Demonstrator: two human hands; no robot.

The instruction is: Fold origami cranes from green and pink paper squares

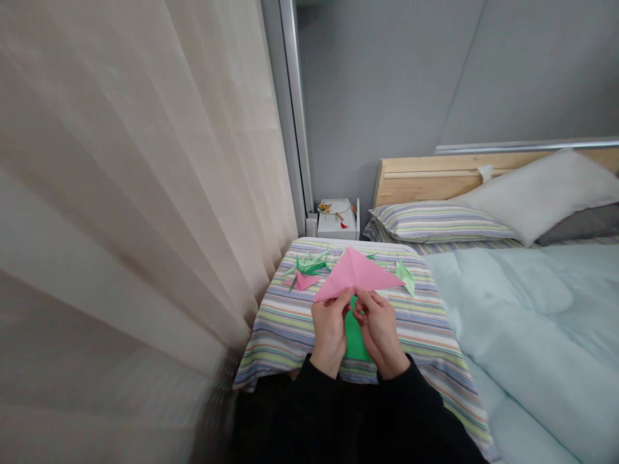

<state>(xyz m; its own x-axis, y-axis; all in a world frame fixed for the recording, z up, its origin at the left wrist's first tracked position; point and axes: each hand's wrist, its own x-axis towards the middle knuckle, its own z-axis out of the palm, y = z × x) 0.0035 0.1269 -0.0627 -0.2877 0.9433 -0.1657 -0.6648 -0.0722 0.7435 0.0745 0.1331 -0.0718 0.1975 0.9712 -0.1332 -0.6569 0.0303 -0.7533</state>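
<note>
Both my hands pinch the lower edge of a pink paper [356, 274] folded into a wide triangle, held just above a small table with a striped cloth [285, 322]. My left hand [330, 332] grips the paper's left part, my right hand [380, 328] its middle. A green paper sheet [355, 341] lies on the cloth beneath and between my hands. Further back on the cloth lie several folded green paper figures [309, 264], a small pink folded piece [304, 280] and a pale green folded piece [405, 277].
A beige curtain [145, 193] hangs close on the left. A bed with a light blue duvet [532, 322], a striped pillow [440, 222] and a white pillow [541, 193] fills the right. A white box [338, 219] stands behind the table by the grey wall.
</note>
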